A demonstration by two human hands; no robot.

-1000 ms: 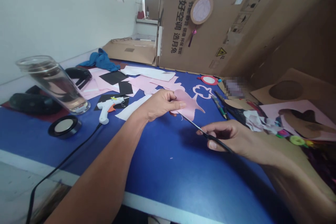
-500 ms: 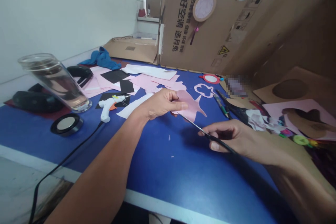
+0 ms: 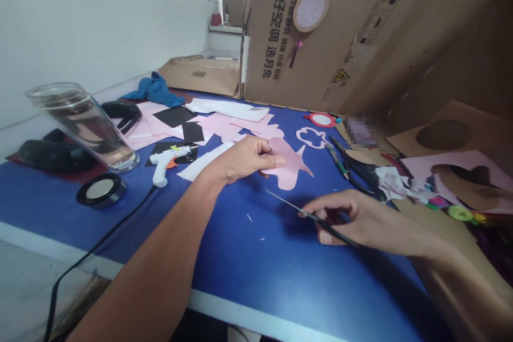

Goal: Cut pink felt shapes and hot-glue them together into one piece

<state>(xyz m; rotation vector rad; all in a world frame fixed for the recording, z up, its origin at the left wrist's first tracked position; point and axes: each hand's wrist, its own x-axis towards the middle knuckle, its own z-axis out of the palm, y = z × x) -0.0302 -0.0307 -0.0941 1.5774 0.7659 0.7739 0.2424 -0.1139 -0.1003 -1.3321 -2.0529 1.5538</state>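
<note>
My left hand (image 3: 250,159) pinches a pink paper cutout (image 3: 287,164) between thumb and fingers, holding it above the blue table (image 3: 260,283). The cutout has rounded lobes and a pointed tip on its right side. In my right hand (image 3: 348,219) is a pair of scissors (image 3: 290,206), seen edge-on, with dark handles and slim metal blades. The blades point left, just below the paper and apart from it. Thin paper slivers (image 3: 249,218) lie on the table underneath. Beyond my hands rests a pink paper outline (image 3: 311,138).
At the left are a white glue gun (image 3: 163,163) with a black cord, a glass of water (image 3: 92,133) and a round black-rimmed container (image 3: 101,190). Pink paper sheets (image 3: 224,125) lie behind. A cardboard box (image 3: 312,75) stands at the back; pens (image 3: 337,160) lie right.
The scissors have drawn back down from the paper, and my right hand has lowered slightly. The cutout's lower lobe now shows a rounded edge. Another sliver lies on the table.
</note>
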